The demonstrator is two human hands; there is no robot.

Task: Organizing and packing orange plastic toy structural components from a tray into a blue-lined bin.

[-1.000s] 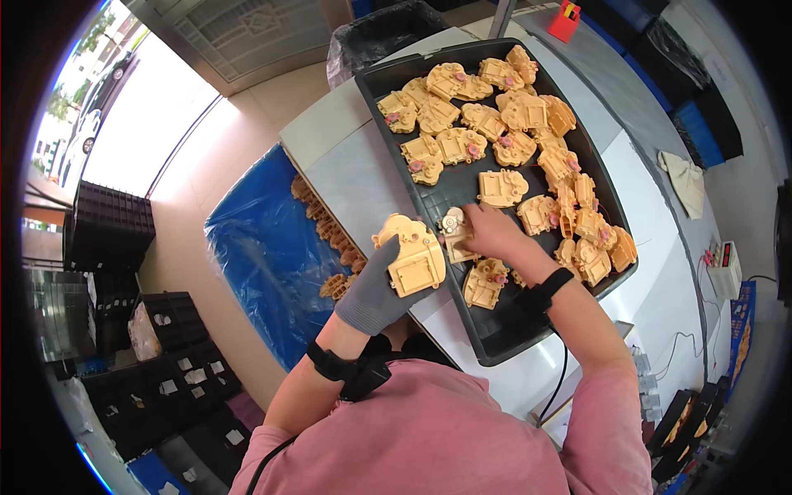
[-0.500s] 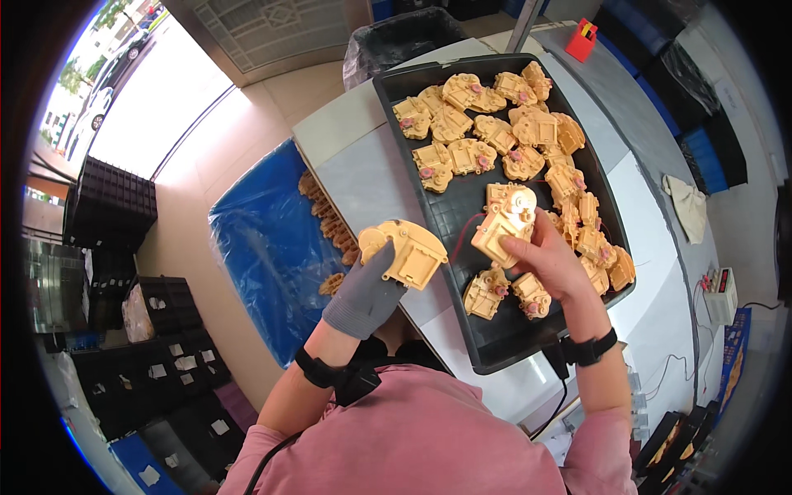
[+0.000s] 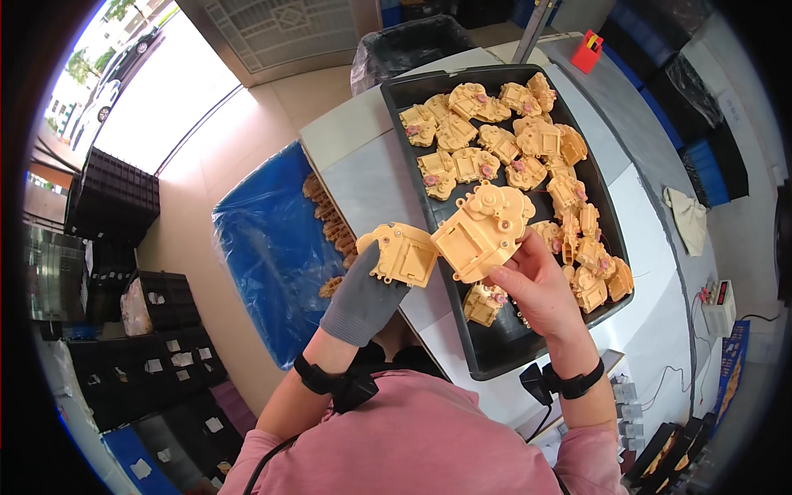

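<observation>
My left hand (image 3: 361, 299), in a grey glove, pinches a cream-yellow plastic gearbox housing (image 3: 412, 257) with a rectangular recess. Bare fingers of my right hand (image 3: 540, 285) grip a second gearbox housing (image 3: 478, 235), tilted up, with round bosses at its top and a square recess below. The two housings are side by side, their edges touching or nearly so. Under my right hand lies a black tray (image 3: 503, 359) holding many similar housings (image 3: 542, 139), several with small pink parts. One loose housing (image 3: 483, 304) sits just below the held piece, partly hidden.
Left of the white table (image 3: 355, 169) stands a blue bin (image 3: 268, 272) lined with clear plastic, with yellow parts along its right side. Black crates (image 3: 115, 198) are stacked far left. A red holder (image 3: 586, 52), a white cloth (image 3: 686, 219) and a small powered device (image 3: 720, 309) lie to the right.
My right hand has brought its housing left, close against the left one, and turned it so the recess faces up. The left housing has tilted slightly. The view has shifted a little.
</observation>
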